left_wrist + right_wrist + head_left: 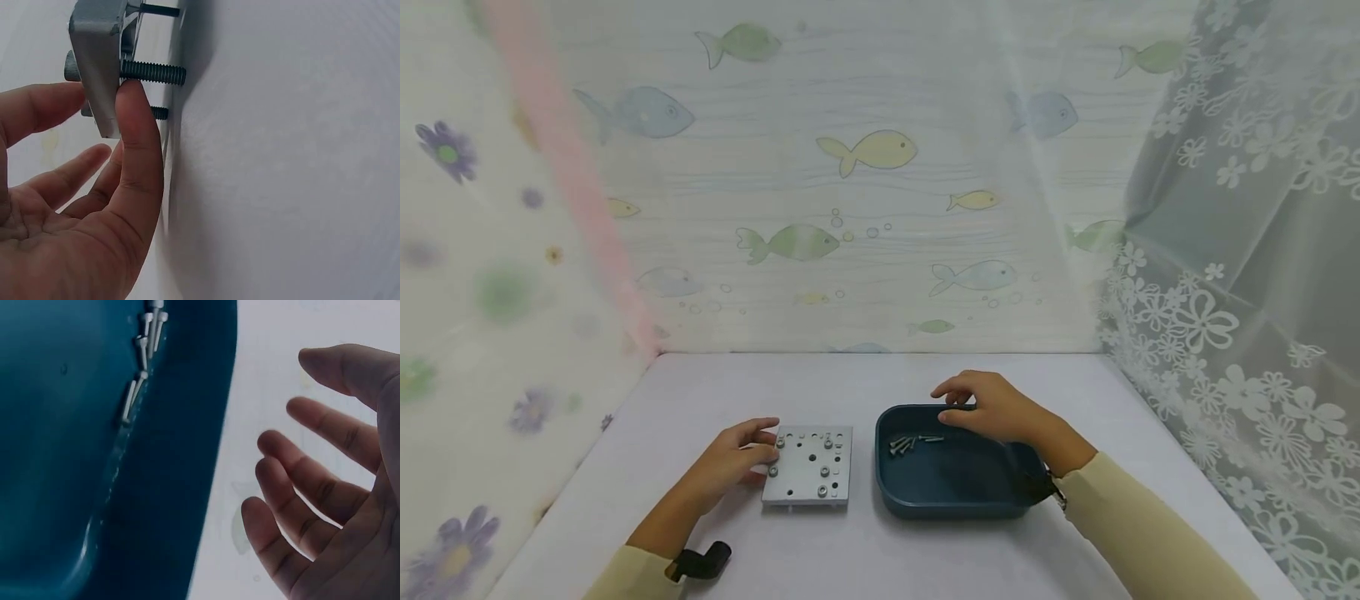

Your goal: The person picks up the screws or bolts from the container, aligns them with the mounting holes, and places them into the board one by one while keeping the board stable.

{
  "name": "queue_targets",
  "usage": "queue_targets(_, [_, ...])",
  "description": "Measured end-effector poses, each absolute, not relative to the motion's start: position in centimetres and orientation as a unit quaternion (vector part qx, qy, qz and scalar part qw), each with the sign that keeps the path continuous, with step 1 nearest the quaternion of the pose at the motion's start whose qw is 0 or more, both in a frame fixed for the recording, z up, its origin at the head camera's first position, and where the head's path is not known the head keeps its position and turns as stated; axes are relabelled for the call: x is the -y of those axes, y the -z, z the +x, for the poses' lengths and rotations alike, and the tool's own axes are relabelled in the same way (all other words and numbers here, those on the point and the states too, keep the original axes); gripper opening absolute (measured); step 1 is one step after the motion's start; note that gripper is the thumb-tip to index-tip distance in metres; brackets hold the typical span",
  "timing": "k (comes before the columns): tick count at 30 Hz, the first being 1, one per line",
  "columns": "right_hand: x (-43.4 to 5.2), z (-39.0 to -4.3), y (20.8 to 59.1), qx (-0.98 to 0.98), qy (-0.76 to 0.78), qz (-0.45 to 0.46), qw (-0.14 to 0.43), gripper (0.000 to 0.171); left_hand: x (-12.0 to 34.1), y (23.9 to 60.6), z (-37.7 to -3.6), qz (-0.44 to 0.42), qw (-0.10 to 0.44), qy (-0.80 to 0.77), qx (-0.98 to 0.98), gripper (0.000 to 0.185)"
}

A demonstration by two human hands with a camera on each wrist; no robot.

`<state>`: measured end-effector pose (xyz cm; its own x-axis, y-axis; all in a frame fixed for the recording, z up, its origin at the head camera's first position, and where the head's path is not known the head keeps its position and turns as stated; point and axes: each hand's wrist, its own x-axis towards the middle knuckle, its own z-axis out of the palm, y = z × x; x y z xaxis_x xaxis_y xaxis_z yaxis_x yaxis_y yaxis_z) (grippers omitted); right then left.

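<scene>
My left hand (737,457) pinches the left edge of a square metal plate (799,482), thumb on one face and a finger on the other. Several socket-head bolts (825,472) stand in the plate's holes. In the left wrist view, a threaded bolt shank (153,72) sticks out of the plate's underside, beside a fingertip. Over the far side of a dark blue tray (955,505), my right hand (996,407) hovers with loosely bent fingers and nothing between them. Several loose screws (906,445) lie at the tray's left end; the right wrist view shows these screws (142,356) along the tray's wall.
Plate and tray stand side by side on a white table (760,392), a narrow gap between them. A fish-patterned curtain (880,275) closes off the back. Flowered sheets hang at the left and right. A black wrist camera (703,562) juts from the left wrist.
</scene>
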<state>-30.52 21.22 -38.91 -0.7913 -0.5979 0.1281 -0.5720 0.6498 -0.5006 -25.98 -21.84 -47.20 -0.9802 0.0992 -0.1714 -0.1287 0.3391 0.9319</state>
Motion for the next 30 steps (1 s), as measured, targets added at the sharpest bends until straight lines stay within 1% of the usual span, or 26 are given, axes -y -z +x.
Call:
queue_targets(7, [-20.0,-31.4,39.8,-0.893,0.286,-0.340,0.069,0.034,22.3,47.8,-26.0,-0.011,0.096,-0.592,-0.800,0.057])
queue_targets(11, [-19.2,-31.7,40.4,-0.889,0.287,-0.341,0.101,0.032,22.8,48.1,-26.1,0.008,0.106,-0.609,-0.786,0.060])
queue_targets(21, [-17.2,-32.1,41.6,-0.873,0.297,-0.356,0.149,0.030,24.6,48.7,-26.0,0.104,0.165,-0.598,-0.778,0.082])
queue_targets(26, [-16.4,-32.4,42.1,-0.875,0.286,-0.357,0.158,0.028,25.0,48.8,-26.0,0.150,0.193,-0.606,-0.757,0.099])
queue_targets(30, [-15.9,-32.8,42.4,-0.873,0.281,-0.363,0.164,0.026,24.7,48.6,-25.9,0.169,0.195,-0.615,-0.745,0.116])
